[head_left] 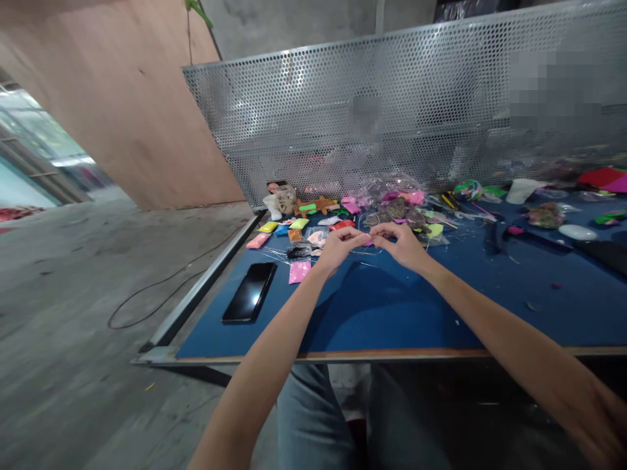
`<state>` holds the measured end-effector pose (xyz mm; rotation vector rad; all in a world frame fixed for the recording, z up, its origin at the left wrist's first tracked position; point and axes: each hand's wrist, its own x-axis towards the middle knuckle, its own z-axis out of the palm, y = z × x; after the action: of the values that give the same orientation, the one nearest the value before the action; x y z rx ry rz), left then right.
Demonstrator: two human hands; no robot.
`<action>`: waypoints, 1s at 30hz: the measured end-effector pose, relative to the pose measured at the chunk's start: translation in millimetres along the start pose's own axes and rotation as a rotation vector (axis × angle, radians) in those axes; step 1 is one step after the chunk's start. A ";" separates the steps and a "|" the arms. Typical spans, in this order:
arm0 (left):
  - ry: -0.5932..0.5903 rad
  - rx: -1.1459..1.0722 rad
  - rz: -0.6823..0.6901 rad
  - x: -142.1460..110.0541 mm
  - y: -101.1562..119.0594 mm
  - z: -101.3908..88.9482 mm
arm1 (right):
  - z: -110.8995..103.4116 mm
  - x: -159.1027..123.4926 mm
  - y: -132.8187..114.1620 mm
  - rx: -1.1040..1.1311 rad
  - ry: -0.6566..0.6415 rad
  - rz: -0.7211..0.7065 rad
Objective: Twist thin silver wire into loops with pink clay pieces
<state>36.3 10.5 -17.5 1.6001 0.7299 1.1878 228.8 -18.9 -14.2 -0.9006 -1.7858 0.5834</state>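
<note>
My left hand (337,248) and my right hand (399,245) meet above the blue tabletop (382,320), with fingertips pinched close together. What they hold is too small to make out; a bit of pink (367,243) shows by the fingertips. Left of my left hand lies a bright pink packet (300,271), with small clear bags (300,250) behind it. More coloured packets, among them a yellow-green packet (298,223) and a salmon packet (257,241), are spread farther left. Beyond the fingers sits a brownish-grey clump (396,209) amid crumpled clear plastic (392,185).
A black phone (249,292) lies near the table's left edge. A perforated metal panel (313,98) rises behind. Scissors (473,216), a white cup-like piece (522,190), a white oval piece (578,233) and a dark flat object (605,256) lie to the right. A cable (147,279) curls on the floor.
</note>
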 end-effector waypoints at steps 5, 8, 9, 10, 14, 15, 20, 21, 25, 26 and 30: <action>0.073 -0.056 -0.038 -4.5 8.2 6.0 | 0.8 -5.5 -11.9 -0.394 0.162 -0.204; 0.078 -0.085 -0.071 -6.7 12.4 11.4 | 2.0 -8.4 -16.0 -0.522 0.208 -0.300; 0.079 -0.087 -0.066 -6.9 13.1 12.8 | 2.6 -8.7 -16.6 -0.533 0.219 -0.309; 0.082 -0.083 -0.045 -6.8 13.6 13.8 | 3.1 -8.6 -16.7 -0.521 0.233 -0.298; 0.116 -0.007 0.122 -5.5 14.9 12.1 | 2.3 -4.2 -12.9 -0.170 0.223 -0.082; 0.099 0.036 0.157 -5.5 15.6 10.4 | 1.2 -2.5 -11.1 -0.031 0.194 -0.010; -0.052 0.283 0.267 -8.6 19.5 3.5 | -5.1 2.8 -7.3 0.370 0.051 0.218; -0.055 0.322 0.289 -9.3 19.9 3.1 | -5.6 2.9 -8.5 0.413 0.053 0.234; -0.033 0.415 0.361 -9.9 20.0 2.2 | -4.9 1.7 -14.7 0.539 0.036 0.258; -0.041 0.428 0.370 -9.6 19.7 1.7 | -4.4 1.3 -15.2 0.551 0.020 0.258; -0.044 0.542 0.443 -7.5 17.9 -1.8 | -3.6 0.3 -11.6 0.472 0.017 0.231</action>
<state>30.7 -1.6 -3.3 2.3219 0.7284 1.3277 228.4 -25.7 -4.2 -0.7776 -1.4454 1.0887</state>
